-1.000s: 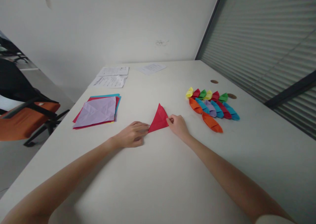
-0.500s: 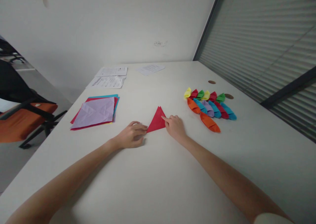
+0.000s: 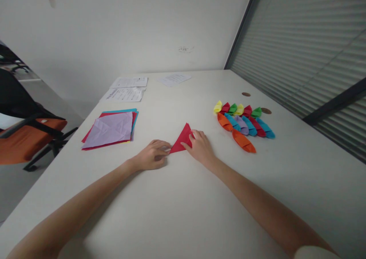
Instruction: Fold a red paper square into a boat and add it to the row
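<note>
A red paper folded into a triangle (image 3: 181,139) lies flat on the white table (image 3: 183,198) in front of me. My left hand (image 3: 151,155) rests with curled fingers pressing the triangle's left corner. My right hand (image 3: 201,146) lies over the triangle's right part, fingers pressed down on its lower edge.
A stack of coloured paper sheets (image 3: 111,129) with a lilac one on top lies to the left. Several folded paper boats (image 3: 243,123) in many colours sit in rows to the right. Printed sheets (image 3: 126,93) lie at the far side. An orange chair (image 3: 25,137) stands left of the table.
My right hand has slid leftward from the triangle's right corner onto the paper, covering more of it. My left hand has stayed on the left corner.
</note>
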Demonstrator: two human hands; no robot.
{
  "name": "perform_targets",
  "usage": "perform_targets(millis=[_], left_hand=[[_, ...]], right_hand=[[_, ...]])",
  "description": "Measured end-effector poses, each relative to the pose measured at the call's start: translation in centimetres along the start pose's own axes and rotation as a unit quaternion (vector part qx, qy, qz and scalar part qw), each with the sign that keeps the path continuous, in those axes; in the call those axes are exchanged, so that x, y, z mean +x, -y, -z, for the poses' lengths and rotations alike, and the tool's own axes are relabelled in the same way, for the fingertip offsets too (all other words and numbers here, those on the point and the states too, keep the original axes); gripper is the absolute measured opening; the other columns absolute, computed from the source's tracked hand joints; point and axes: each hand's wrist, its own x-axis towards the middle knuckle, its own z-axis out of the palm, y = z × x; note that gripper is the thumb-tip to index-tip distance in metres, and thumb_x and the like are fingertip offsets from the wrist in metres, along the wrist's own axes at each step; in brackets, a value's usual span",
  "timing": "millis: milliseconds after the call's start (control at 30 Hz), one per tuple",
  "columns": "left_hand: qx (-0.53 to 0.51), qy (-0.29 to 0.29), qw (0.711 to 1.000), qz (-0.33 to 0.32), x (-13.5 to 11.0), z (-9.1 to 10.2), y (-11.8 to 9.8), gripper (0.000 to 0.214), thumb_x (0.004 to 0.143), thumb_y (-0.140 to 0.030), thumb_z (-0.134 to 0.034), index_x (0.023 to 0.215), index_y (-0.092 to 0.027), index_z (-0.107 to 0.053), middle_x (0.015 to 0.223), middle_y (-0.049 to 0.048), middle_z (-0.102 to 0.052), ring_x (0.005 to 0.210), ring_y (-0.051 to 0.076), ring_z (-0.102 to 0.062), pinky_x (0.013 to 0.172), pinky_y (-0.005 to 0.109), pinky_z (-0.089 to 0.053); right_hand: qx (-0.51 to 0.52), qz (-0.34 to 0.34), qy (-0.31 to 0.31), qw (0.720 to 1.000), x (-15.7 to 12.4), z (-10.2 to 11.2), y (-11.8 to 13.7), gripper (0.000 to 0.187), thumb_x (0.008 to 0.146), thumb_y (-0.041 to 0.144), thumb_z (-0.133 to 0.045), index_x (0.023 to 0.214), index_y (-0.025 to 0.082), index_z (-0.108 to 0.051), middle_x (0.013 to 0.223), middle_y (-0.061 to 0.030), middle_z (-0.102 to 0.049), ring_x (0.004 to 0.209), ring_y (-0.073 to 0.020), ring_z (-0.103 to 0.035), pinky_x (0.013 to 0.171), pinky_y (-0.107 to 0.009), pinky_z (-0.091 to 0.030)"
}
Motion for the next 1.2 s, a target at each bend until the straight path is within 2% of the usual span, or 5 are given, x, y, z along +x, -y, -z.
perform_targets(millis=[267, 467, 600, 767, 1200], left_hand=[[-0.032, -0.026, 0.999, 0.020, 0.0, -0.6, 0.2, 0.024, 0.083, -0.018, -0.056, 0.099, -0.021, -0.073, 0.124, 0.0096, -0.064, 0.118, 0.023, -0.057, 0.104, 0.043, -0.043], [-0.102, -0.096, 0.962, 0.234, 1.6, -2.0, 0.4, 0.016, 0.079, -0.031, -0.064, 0.072, -0.019, -0.074, 0.098, 0.0080, -0.069, 0.091, 0.020, -0.063, 0.085, 0.036, -0.052], [-0.052, -0.072, 0.931, 0.354, 3.1, -1.7, 0.4, 0.016, 0.072, -0.034, -0.067, 0.065, -0.021, -0.072, 0.091, 0.0049, -0.069, 0.091, 0.023, -0.062, 0.085, 0.040, -0.050], [-0.024, 0.021, 0.908, 0.418, 4.8, -0.4, -0.1, 0.021, 0.068, -0.041, -0.070, 0.061, -0.021, -0.068, 0.080, 0.0043, -0.070, 0.098, 0.029, -0.059, 0.089, 0.046, -0.045], [0.058, 0.024, 0.937, 0.345, 4.0, -2.4, 1.6, 0.037, 0.072, -0.054, -0.067, 0.059, -0.019, -0.068, 0.090, 0.0118, -0.063, 0.096, 0.032, -0.053, 0.080, 0.050, -0.045]], right_hand=[[-0.008, 0.013, 0.012, 1.000, 0.0, -0.3, 0.4, 0.047, 0.095, 0.041, -0.045, 0.117, 0.005, -0.066, 0.122, -0.0221, -0.061, 0.113, -0.0302, -0.051, 0.097, -0.041, -0.043], [-0.013, 0.008, 0.014, 1.000, 0.0, -0.4, 0.6, 0.046, 0.093, 0.039, -0.051, 0.114, 0.002, -0.067, 0.120, -0.0223, -0.062, 0.112, -0.0307, -0.050, 0.099, -0.041, -0.042], [-0.007, 0.009, 0.000, 1.000, 0.0, -0.7, 0.5, 0.044, 0.093, 0.040, -0.051, 0.112, 0.005, -0.068, 0.118, -0.0207, -0.062, 0.111, -0.0310, -0.049, 0.096, -0.042, -0.043], [-0.018, 0.009, -0.001, 1.000, -0.1, -0.8, 0.5, 0.044, 0.092, 0.039, -0.051, 0.113, 0.004, -0.068, 0.120, -0.0206, -0.062, 0.110, -0.0312, -0.049, 0.095, -0.042, -0.044], [-0.007, -0.002, 0.007, 1.000, -0.2, -0.6, 0.6, 0.043, 0.093, 0.040, -0.051, 0.114, 0.007, -0.068, 0.122, -0.0200, -0.061, 0.112, -0.0319, -0.049, 0.096, -0.044, -0.043]])
